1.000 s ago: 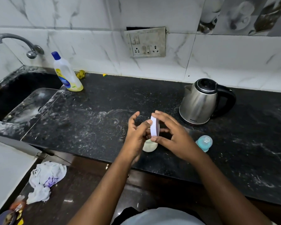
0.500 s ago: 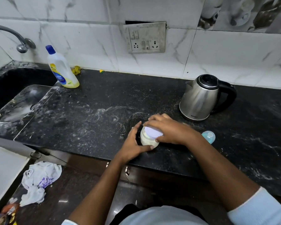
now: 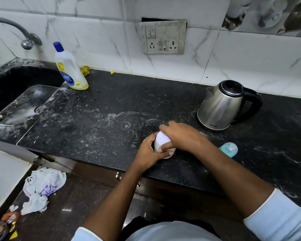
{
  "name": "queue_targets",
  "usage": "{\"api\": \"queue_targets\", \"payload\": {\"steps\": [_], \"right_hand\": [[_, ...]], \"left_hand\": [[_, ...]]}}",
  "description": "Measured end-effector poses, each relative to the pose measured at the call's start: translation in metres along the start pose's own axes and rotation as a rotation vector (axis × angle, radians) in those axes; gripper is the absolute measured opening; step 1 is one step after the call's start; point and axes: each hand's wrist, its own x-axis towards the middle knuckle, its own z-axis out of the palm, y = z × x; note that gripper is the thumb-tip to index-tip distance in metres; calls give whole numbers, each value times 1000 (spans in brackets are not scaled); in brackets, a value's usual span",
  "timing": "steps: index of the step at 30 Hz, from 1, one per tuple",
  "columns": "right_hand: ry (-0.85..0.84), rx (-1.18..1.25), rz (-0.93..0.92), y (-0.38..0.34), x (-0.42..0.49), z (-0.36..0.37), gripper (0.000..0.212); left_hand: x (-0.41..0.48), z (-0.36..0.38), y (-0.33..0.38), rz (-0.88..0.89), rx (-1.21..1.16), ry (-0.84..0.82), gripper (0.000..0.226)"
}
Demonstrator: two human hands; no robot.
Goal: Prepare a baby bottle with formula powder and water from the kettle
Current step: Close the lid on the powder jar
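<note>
We find the small cream container (image 3: 156,147) standing on the black speckled countertop (image 3: 111,108), near the front edge and to the front-left of the kettle (image 3: 221,106). Our left hand (image 3: 149,152) grips the container body, with the fingers wrapped round its left side and the thumb across the front near the base. Our right hand (image 3: 182,136) lies over the white lid (image 3: 162,138), with the fingers curled down round the far rim and the thumb on the near side; the lid sits on top of the container. We cannot tell whether the lid is fully seated. The stainless kettle has a black lid and handle, and it carries a small dark brand mark near its base that is too small to read. A teal cap (image 3: 229,149) lies on the countertop to the right of our right forearm, apart from the kettle. At the back left, beside the sink (image 3: 15,94), a white detergent bottle (image 3: 69,70) with a blue cap stands upright. It holds yellow liquid and bears a blue and yellow label whose script we cannot read. A switch and socket plate (image 3: 163,38) is on the marble wall tiles, and the tap (image 3: 15,30) projects over the sink.
</note>
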Motion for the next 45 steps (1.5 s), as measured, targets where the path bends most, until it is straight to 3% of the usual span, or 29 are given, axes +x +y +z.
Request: {"api": "queue_targets", "payload": {"steps": [5, 8, 10, 11, 14, 21, 24, 27, 30, 34, 39, 45], "right_hand": [[58, -145, 196, -9, -1, 5, 90], [37, -110, 235, 1, -11, -7, 84], [74, -73, 137, 7, -17, -11, 67], [12, -10, 55, 7, -19, -13, 61], [-199, 69, -121, 1, -21, -12, 76], [-16, -70, 23, -3, -14, -2, 76], [-82, -18, -72, -1, -17, 3, 81], [-107, 0, -182, 2, -18, 2, 69], [-43, 32, -104, 2, -17, 4, 69], [44, -103, -24, -6, -16, 15, 73], [147, -252, -268, 1, -17, 19, 57], [113, -139, 1, -18, -14, 30, 66]], "left_hand": [[-1, 0, 5, 38, -26, 9, 70], [-2, 0, 2, 34, 4, 29, 69], [-2, 0, 1, 15, 6, 29, 71], [-2, 0, 0, 9, -1, 35, 70], [-1, 0, -4, 6, 2, 43, 68], [3, -1, -6, 20, 45, 10, 69], [0, -2, -2, 15, 20, 23, 67], [-1, -1, 2, 33, 35, 28, 62], [0, -2, 0, 26, 58, 24, 64], [2, -4, -2, 16, 67, -13, 71], [1, -4, 1, -2, 73, 4, 58], [3, -7, 0, 8, 127, -43, 58]]}}
